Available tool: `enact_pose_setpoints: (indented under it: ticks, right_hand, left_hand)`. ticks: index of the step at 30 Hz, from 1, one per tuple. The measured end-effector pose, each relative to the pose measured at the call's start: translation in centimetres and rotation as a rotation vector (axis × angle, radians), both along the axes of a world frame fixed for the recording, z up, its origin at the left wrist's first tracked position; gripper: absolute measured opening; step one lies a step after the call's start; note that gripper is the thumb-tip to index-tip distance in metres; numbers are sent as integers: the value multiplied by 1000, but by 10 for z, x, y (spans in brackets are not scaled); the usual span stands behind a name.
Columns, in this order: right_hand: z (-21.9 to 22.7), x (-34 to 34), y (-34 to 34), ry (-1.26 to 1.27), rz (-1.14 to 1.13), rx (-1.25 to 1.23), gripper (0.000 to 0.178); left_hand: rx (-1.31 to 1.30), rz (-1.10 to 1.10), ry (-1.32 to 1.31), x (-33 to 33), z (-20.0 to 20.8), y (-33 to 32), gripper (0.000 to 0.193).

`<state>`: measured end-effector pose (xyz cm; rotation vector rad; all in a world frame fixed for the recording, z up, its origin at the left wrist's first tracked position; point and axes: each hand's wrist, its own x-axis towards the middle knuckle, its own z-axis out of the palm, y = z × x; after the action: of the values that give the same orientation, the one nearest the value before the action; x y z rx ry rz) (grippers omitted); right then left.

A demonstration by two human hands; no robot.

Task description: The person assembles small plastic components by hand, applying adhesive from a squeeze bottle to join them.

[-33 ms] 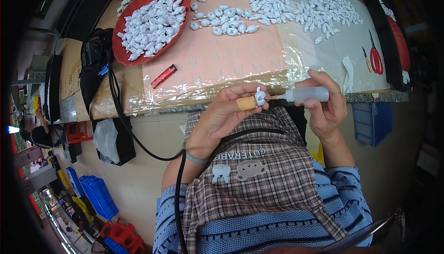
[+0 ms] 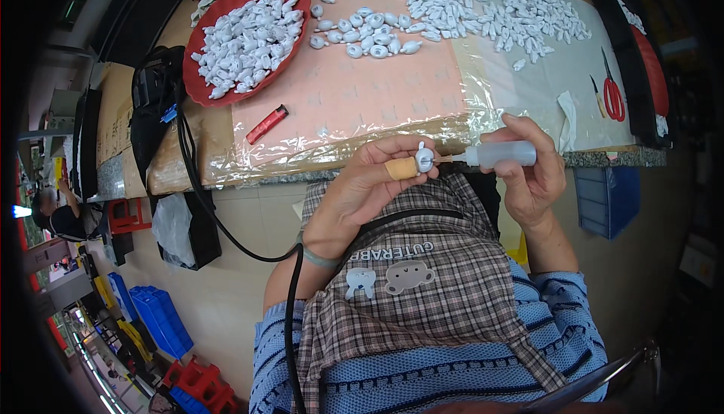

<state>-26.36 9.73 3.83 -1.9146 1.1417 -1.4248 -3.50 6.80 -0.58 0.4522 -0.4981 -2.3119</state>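
Observation:
Just off the table's near edge, my left hand [image 2: 360, 185] pinches a small white figure-like part [image 2: 424, 157] between its fingertips. A tan cover [image 2: 401, 169] wraps the thumb of that hand. My right hand [image 2: 541, 176] grips a translucent squeeze bottle [image 2: 509, 154], held level with its thin nozzle [image 2: 451, 158] pointing left. The nozzle tip meets the face of the white part, or lies right in front of it; which one I cannot tell. Beyond my hands, a loose group of similar white parts [image 2: 367, 33] lies on the pink sheet [image 2: 377, 97].
A red scalloped bowl [image 2: 194, 75] heaped with white parts stands back left, a red lighter [image 2: 267, 124] nearer. Many smaller white pieces [image 2: 498, 10] spread at back right. Red-handled scissors [image 2: 614, 101] lie far right. A black cable [image 2: 226, 227] hangs past my left arm.

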Motion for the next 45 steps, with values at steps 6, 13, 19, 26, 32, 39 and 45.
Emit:
enact_pose_setpoints:
  ticks: [6,13,19,26,32,39,45]
  right_hand:
    - [1,1,-1,9,4,-3,47]
    - [1,0,-1,44,-17,-23,46]
    - [2,-1,0,79,-11,-55,46]
    - [1,-1,1,54,-9,-54,45]
    - [1,-1,0,75,-13,-52,46]
    - [1,0,0,74,-20,-48,46]
    - [0,-2,0,128,-42,-93,46]
  left_hand:
    - [7,-4,5,0,-1,0,34]
    - [6,-32,2,1,-3,-1,33]
    - [9,-41,15,1,-2,-1,31]
    - [16,-42,7,2,-4,-1,32]
    - [11,-47,10,1,-4,-2,32]
    - [33,-45,-22,1,-5,-1,31]
    - [25,-55,11,2,-8,-1,28]
